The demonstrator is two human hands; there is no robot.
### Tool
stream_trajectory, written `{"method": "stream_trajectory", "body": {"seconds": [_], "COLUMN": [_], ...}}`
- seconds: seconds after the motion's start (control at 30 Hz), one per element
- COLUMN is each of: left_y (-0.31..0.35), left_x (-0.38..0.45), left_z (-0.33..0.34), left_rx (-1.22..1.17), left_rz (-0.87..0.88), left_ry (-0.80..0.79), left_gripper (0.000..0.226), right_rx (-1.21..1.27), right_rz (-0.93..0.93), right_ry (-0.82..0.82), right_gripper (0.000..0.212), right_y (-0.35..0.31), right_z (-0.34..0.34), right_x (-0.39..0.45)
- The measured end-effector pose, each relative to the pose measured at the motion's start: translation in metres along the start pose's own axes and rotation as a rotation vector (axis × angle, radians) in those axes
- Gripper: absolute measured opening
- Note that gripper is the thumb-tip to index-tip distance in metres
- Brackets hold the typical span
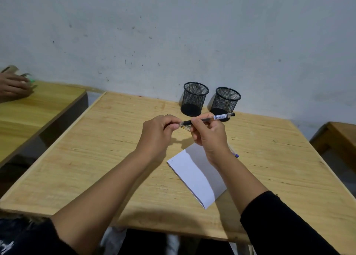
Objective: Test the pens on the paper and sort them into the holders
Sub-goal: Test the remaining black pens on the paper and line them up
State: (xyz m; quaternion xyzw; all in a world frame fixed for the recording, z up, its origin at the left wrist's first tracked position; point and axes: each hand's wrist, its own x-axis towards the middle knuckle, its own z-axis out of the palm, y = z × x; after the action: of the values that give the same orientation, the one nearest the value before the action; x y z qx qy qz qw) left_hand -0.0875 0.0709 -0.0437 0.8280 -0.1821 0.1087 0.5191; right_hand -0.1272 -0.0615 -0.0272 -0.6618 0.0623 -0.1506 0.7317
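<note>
My right hand [209, 134] holds a black gel pen [215, 117] level above the wooden table [96, 158], its barrel pointing right. My left hand [158, 131] pinches the pen's left end, where a clear cap [184, 126] shows between the fingers. A white pad of paper [196, 175] lies under my right wrist, with small marks at its left corner. Two black mesh holders stand upright at the back by the wall, the left holder [194, 98] and the right holder [225, 102]; both look empty. Another pen with a purple tip [236, 154] lies half hidden behind my right wrist.
A second wooden table [28, 108] stands to the left across a gap, with another person's hand [13, 87] on it near some small items. Another piece of wooden furniture [339, 139] sits at the right edge. A grey wall runs behind.
</note>
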Motion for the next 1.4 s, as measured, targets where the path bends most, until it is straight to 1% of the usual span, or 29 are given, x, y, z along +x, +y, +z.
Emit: {"method": "stream_trajectory", "body": {"seconds": [0.1,0.2,0.3,0.37,0.43,0.5,0.63,0.8,0.83,0.97,1.03,1.17,1.27,1.33,1.4], "left_y": [0.007,0.008,0.005,0.004,0.002,-0.001,-0.003,0.009,0.012,0.026,0.034,0.040,0.038,0.033,0.023], "left_x": [-0.001,-0.005,-0.007,-0.005,-0.002,0.002,0.007,0.006,0.004,-0.002,-0.003,0.003,0.012,0.021,0.029], "left_z": [0.001,0.000,-0.004,-0.009,-0.016,-0.025,-0.035,-0.035,-0.034,-0.024,-0.017,-0.003,0.006,0.012,0.018], "left_rx": [0.031,0.030,-0.010,-0.019,-0.058,-0.122,-0.303,-0.356,-0.347,-0.337,-0.360,-0.286,-0.182,-0.076,0.080], "left_rz": [0.037,0.040,-0.021,-0.063,-0.109,-0.151,-0.235,-0.223,-0.215,-0.170,-0.147,-0.117,-0.110,-0.115,-0.132], "left_ry": [0.037,0.024,-0.022,-0.035,-0.016,0.022,0.106,0.162,0.155,0.115,0.087,0.061,0.032,0.006,-0.019], "left_gripper": [0.016,0.017,0.017,0.017,0.018,0.018,0.017,0.015,0.015,0.014,0.013,0.012,0.012,0.017,0.021], "right_rx": [0.044,0.027,-0.008,0.030,0.121,0.132,-0.082,-0.316,-0.330,-0.360,-0.387,-0.381,-0.431,-0.478,-0.571], "right_rz": [-0.022,-0.032,-0.050,-0.065,-0.047,-0.033,-0.050,-0.024,-0.021,-0.049,-0.063,-0.077,-0.069,-0.068,-0.078], "right_ry": [-0.014,-0.030,-0.013,0.033,0.076,0.090,0.067,-0.046,-0.055,-0.054,-0.056,-0.018,0.050,0.084,0.081], "right_gripper": [0.021,0.019,0.017,0.014,0.013,0.011,0.010,0.001,0.002,0.021,0.024,0.017,0.015,0.015,0.014], "right_y": [-0.002,-0.002,-0.003,-0.004,-0.005,-0.005,-0.001,0.000,0.000,-0.004,-0.006,-0.009,-0.012,-0.013,-0.012], "right_z": [0.000,-0.001,-0.002,-0.001,-0.002,-0.004,-0.007,-0.005,-0.003,-0.001,-0.002,-0.010,-0.018,-0.026,-0.032], "right_x": [-0.004,-0.010,-0.012,-0.013,-0.014,-0.018,-0.030,-0.040,-0.041,-0.040,-0.037,-0.026,-0.012,0.000,0.009]}}
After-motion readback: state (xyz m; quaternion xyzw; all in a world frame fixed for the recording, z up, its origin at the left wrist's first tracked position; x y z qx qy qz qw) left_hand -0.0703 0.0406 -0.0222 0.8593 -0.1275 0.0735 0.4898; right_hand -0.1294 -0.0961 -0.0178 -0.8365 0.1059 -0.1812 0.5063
